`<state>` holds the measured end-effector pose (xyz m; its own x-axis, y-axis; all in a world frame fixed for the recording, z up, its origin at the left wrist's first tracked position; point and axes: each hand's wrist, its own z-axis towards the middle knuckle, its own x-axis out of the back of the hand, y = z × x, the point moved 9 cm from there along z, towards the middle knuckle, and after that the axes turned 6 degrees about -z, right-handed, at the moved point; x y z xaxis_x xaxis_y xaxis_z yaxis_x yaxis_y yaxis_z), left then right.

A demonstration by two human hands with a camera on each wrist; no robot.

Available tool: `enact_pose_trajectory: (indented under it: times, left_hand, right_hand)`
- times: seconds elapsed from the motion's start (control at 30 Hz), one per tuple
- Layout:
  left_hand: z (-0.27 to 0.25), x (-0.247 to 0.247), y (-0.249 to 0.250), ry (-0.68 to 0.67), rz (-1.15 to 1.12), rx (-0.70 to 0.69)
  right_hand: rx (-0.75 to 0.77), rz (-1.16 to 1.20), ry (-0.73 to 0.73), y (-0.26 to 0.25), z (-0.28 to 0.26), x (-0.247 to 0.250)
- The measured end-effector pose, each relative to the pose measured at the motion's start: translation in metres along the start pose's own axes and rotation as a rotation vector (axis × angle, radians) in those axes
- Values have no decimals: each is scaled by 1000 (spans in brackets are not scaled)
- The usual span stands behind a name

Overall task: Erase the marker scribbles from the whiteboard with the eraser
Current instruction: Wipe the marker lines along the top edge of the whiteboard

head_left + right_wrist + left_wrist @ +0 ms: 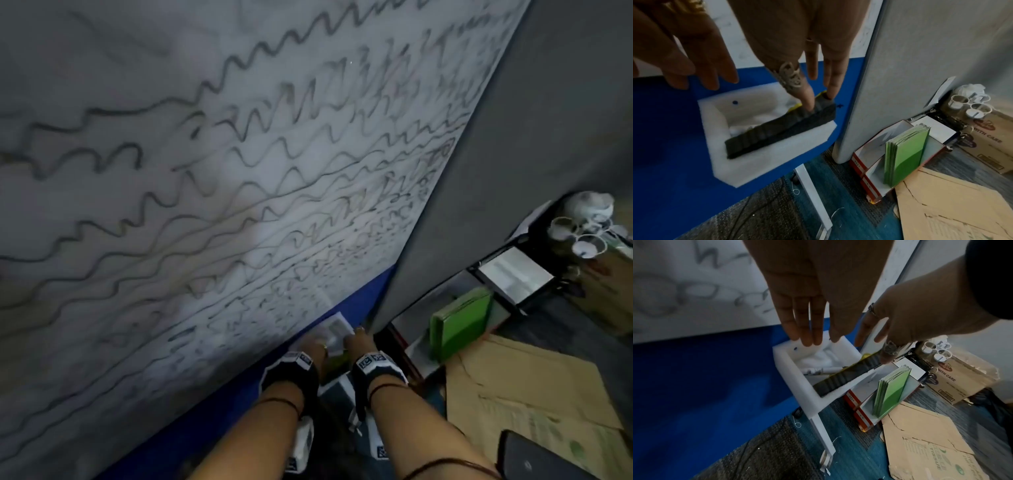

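The whiteboard (239,171) fills the head view, covered in rows of wavy black marker scribbles. At its lower right edge a white foam tray (731,168) sits against the blue panel. The eraser (781,129), black felt with a yellow back, lies slanted across the tray's front rim. My right hand (818,99) pinches the eraser's far end between ringed thumb and a finger. My left hand (812,337) hovers over the tray's back rim with fingers straight, holding nothing. In the head view both hands (335,342) meet at the tray.
A grey partition (513,137) stands immediately right of the tray. Behind it on the floor are green folders (906,154) in a red-edged box, flattened cardboard (531,394), a carton (953,381) and white rings (970,105). A marker (824,369) lies in the tray. The board's white leg (812,194) runs below.
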<state>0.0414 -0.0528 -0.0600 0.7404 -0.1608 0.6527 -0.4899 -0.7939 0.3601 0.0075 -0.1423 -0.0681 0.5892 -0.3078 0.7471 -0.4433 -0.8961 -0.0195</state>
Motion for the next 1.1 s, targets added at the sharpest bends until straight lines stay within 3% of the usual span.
enact_pose_trajectory:
  times: [0.1, 0.3, 0.57, 0.87, 0.97, 1.1]
  left_hand:
    - [0, 0, -4, -22, -81, 67]
    - [11, -13, -15, -38, -89, 123]
    - [0, 5, 7, 67, -55, -37]
    - [-80, 82, 55, 320, -47, -153]
    - [-114, 110, 71, 379, -123, -202]
    - [-163, 172, 100, 495, -146, -356]
  right_hand:
    - [-26, -19, 54, 6, 3, 3]
    - [-66, -14, 24, 22, 4, -6]
    - [1, -23, 205, 21, -17, 20]
    - [10, 334, 352, 53, -80, 100]
    - [4, 420, 304, 56, -108, 122]
    - [109, 485, 265, 41, -162, 173]
